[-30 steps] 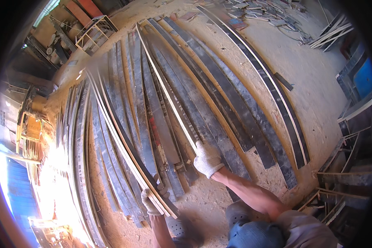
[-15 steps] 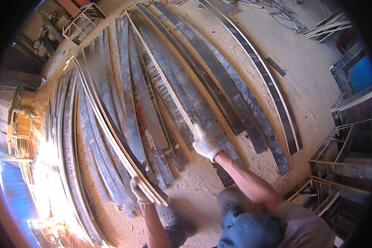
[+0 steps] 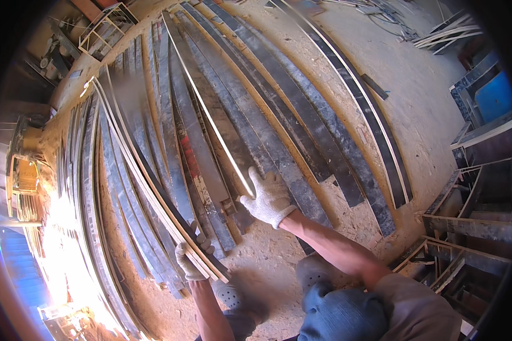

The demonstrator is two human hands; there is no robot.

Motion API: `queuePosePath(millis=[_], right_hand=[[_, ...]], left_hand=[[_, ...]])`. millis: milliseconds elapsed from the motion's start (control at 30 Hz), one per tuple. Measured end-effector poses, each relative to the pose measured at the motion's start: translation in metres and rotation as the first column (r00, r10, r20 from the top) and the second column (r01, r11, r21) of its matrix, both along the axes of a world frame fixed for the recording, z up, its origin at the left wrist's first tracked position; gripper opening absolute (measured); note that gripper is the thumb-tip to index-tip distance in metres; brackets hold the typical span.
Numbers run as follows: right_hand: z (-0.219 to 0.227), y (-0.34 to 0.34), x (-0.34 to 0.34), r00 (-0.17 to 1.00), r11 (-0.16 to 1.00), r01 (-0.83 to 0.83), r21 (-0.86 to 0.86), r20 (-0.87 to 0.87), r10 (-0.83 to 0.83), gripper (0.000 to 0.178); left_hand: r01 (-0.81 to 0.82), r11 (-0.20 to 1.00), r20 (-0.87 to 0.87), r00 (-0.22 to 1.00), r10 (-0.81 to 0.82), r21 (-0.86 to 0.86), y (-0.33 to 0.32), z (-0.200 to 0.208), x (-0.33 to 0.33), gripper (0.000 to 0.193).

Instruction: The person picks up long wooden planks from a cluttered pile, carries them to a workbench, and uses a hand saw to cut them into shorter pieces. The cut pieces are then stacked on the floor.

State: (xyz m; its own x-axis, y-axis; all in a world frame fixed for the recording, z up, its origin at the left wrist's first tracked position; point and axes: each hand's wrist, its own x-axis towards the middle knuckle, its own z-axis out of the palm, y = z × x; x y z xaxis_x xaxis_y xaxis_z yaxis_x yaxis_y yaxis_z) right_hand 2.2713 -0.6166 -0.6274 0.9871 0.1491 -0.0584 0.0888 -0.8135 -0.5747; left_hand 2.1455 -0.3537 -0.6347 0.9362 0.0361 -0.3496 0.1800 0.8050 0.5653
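Note:
My left hand [image 3: 193, 256], in a pale work glove, is closed around the near ends of several long plywood strips [image 3: 153, 199] with black faces and pale edges. They run together away to the far left. My right hand [image 3: 267, 199], also gloved, has its thumb and fingers about the near end of another long plywood strip [image 3: 219, 133], whose pale edge faces up. That strip stretches away to the far end of the spread, above other dark strips [image 3: 190, 165] lying on the floor, one with a red patch. The fingertips under its end are partly hidden.
More dark strips [image 3: 301, 119] fan out across the dusty floor [image 3: 421, 142], with a separate pair [image 3: 358, 91] at the right. Framed black panels [image 3: 472, 233] stand at the right edge, near a blue panel [image 3: 493, 98]. My shoes [image 3: 228, 295] are close below the strips.
My right hand has moved left with the strip's near end, toward the bundle, and its thumb now points up. My left hand still holds its bundle in nearly the same place.

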Motion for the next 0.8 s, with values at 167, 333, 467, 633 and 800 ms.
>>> queuePosePath(millis=[167,333,467,633,800], right_hand=[[-0.027,-0.046,-0.029,0.962,0.963,0.145,-0.226,0.258,-0.085,0.094],[-0.045,-0.114,-0.081,0.963,0.862,0.002,-0.507,-0.232,-0.139,0.116],[-0.046,-0.128,-0.057,0.910,0.954,0.043,-0.295,-0.384,-0.160,0.077],[-0.010,-0.118,-0.071,0.975,0.985,0.173,-0.014,-0.137,-0.173,0.045],[-0.017,-0.105,-0.078,0.969,0.956,0.186,-0.227,0.201,-0.141,0.029]], left_hand=[[-0.017,1.000,-0.008,1.000,0.017,0.023,0.004,0.000,-0.005,0.083],[0.019,1.000,0.026,0.999,-0.019,0.005,0.009,-0.005,-0.004,0.084],[-0.008,1.000,-0.008,1.000,0.009,0.024,0.001,-0.003,-0.003,0.084],[0.026,0.999,0.038,0.999,-0.025,-0.032,0.008,-0.006,-0.003,0.082],[0.019,1.000,0.041,0.999,-0.020,0.008,0.004,0.000,-0.001,0.081]])
